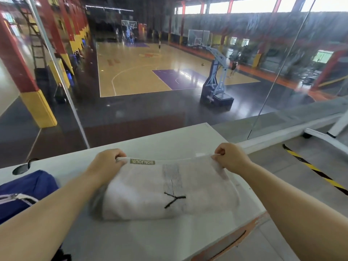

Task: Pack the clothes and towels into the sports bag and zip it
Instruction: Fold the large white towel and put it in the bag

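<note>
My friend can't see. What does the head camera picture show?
Two bare hands, left hand and right hand, pinch the far edge of a folded white towel on a white table. A blue sports bag lies left.

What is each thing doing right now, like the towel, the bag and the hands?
Towel: folded, lying on the table, far edge lifted by both hands.
Bag: on the table left of the towel, only partly in view; zipper state unclear.
Left hand: pinching the towel's far left corner.
Right hand: pinching the towel's far right corner.
Table: holding the towel and bag.
</note>
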{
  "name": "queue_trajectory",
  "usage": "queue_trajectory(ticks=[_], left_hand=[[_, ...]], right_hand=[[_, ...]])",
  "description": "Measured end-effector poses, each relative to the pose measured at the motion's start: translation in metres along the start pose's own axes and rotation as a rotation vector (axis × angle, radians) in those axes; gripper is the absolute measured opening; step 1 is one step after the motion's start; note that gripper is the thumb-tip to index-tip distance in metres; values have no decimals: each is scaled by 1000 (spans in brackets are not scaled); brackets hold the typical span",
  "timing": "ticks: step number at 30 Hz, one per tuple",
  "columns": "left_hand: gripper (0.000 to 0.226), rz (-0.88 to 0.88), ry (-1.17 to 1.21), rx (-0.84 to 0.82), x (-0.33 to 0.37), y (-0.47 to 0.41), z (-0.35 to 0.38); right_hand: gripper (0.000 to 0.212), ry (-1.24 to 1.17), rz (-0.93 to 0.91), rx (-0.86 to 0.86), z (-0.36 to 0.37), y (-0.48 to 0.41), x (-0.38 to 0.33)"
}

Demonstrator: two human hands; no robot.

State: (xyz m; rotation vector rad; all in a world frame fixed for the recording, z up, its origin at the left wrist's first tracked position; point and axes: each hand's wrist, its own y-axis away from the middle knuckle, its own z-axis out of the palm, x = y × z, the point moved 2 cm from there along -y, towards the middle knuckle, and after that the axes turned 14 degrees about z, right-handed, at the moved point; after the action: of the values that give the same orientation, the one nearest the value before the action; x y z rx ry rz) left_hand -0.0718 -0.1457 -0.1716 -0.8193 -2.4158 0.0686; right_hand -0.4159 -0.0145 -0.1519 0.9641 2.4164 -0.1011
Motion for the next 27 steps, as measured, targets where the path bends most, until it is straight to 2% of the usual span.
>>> queue_trajectory(ticks=[3,5,6,8,10,11,14,17,20,25,27], left_hand=[[27,51,-165,2,-13,-3,14],[46,193,-199,-4,-9,0,19],[55,281,-191,-39,-4,2,20],[63,396,-136,-174,7,6,23],[63,396,-91,-329,10,10,28],[61,370,-94,-381,9,12,29],[47,321,-204,-425,11,18,26],[39,302,-361,-447,23,34,20],[44,295,-400,-510,39,58,18],[61,326,-248,-580,67,99,20],[65,380,-251,-519,75,114,25]], right_hand=[[35,100,-3,42,8,9,-7],[39,129,-89,83,11,36,-15],[37,125,-167,63,13,52,-20],[34,137,-309,-104,21,89,-29],[35,207,-391,-258,33,119,-32],[36,275,-413,-284,38,130,-31],[45,531,-462,-221,48,146,-26],[64,677,-383,-243,51,135,-20],[54,780,-276,-311,53,113,-14],[51,802,-228,-207,45,92,-2],[50,758,-267,-106,40,94,1]])
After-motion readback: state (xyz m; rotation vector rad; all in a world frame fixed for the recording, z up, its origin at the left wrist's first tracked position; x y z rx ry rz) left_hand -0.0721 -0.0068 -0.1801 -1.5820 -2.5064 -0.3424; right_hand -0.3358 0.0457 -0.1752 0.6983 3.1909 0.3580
